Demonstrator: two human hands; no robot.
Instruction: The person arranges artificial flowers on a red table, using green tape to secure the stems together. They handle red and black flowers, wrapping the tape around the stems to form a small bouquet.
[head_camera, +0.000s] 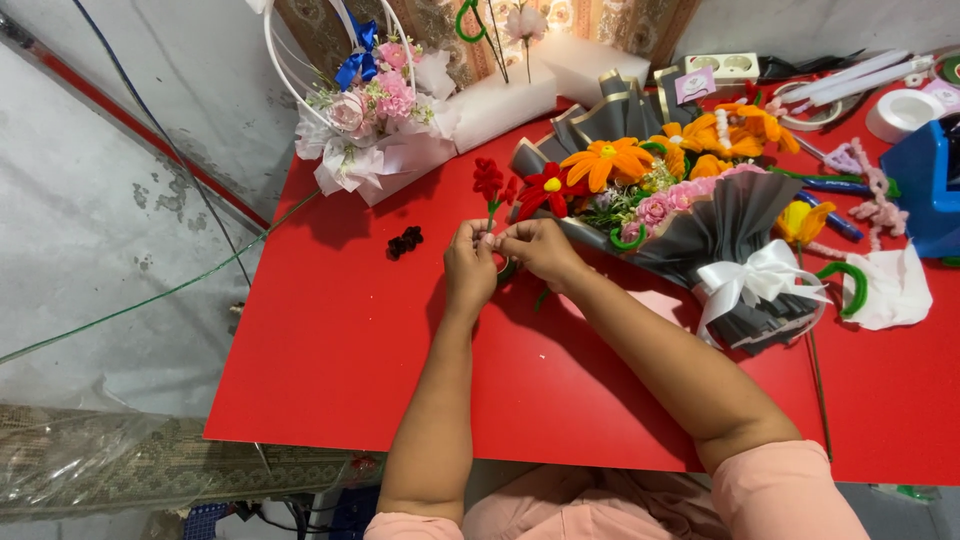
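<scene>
**Currently: red pipe-cleaner flower under assembly at bench centre**

Both hands meet over the red bench (330, 360). The left hand (468, 262) and right hand (540, 248) have their fingers (478, 236) pinched together on the lower stem of a small red pipe-cleaner flower (490, 182), which stands upright just beyond the fingertips. A green loop of stem shows directly beneath the fingers.

Progress, as judged: the flower head looks formed; the stem is being worked and is not yet joined to any arrangement. A dark red curled piece (404, 241) lies unused just left of the fingers.

To the right of the fingers lies a finished bouquet (690, 215) in grey wrap with a white ribbon bow (755, 280). Beyond the fingers to the left sits a white-wrapped pink arrangement (372, 125) with a blue bow.

Labels: a small pink square tag (694, 84) stands beyond the bouquet; a blue box (925, 185) at far right. Print is not legible.
</scene>
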